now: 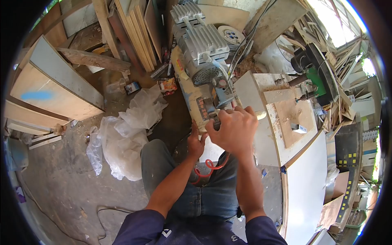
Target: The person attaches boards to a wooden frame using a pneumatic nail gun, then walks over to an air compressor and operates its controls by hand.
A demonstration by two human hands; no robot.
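An air compressor with a finned grey motor head (pixel 204 45) sits on a worn cream tank (pixel 191 98) in front of me. My left hand (pixel 197 143) is at the tank's near end, fingers stretched up along its side and the thumb apart. My right hand (pixel 234 130) is closed just right of it, over the fittings at the tank's end. A small dark part (pixel 215 121) shows at its thumb; its kind is hidden by the fingers. Below both hands, a red coiled air hose (pixel 209 165) hangs between my knees.
Crumpled clear plastic sheeting (pixel 124 139) lies on the floor at left. White panels (pixel 306 188) and a dusty board (pixel 292 122) are at right, near a green-and-black machine (pixel 316 77). Wood sheets (pixel 134 36) lean behind. A black cable (pixel 100 218) crosses the floor.
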